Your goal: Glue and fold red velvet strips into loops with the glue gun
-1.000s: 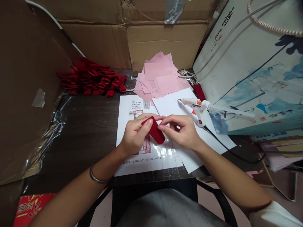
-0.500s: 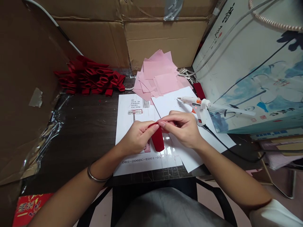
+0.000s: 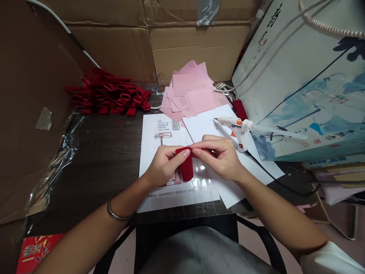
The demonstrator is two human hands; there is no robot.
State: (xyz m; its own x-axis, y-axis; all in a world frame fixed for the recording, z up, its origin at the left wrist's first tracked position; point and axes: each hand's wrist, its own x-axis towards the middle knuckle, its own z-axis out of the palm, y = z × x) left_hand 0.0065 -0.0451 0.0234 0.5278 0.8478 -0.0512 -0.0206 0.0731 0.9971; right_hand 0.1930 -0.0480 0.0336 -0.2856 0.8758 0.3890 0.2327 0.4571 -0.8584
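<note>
- your left hand [image 3: 167, 164] pinches the top of a folded red felt strip [image 3: 186, 166] between thumb and fingertips; the strip hangs down over the printed sheet [image 3: 159, 194] near the front edge of the table [image 3: 108, 160].
- your right hand [image 3: 221, 158] grips the same strip's upper end from the other side, fingers curled; that end is mostly hidden under your fingertips, so how it is folded there cannot be told.
- the two hands meet over the strip, thumbs nearly touching; part of the drawing on the printed sheet is covered by your left hand and the strip.
- a glue gun [image 3: 236, 127] lies on a white sheet [image 3: 205, 127] just beyond your right hand, its cord [image 3: 273, 179] running off toward the right edge, where its end is out of sight.
- a loose pile of pink paper squares [image 3: 189, 93] sits toward the back edge, overlapping the white sheet.
- a heap of red felt loops [image 3: 107, 95] lies at the back left corner; single pieces are hard to count.
- a dark red piece [image 3: 240, 109] beside the painted box [image 3: 299, 83] on the right is half hidden.
- small metal bits behind the pink pile are too blurred to identify.
- a bracelet [image 3: 116, 213] rings your left wrist.
</note>
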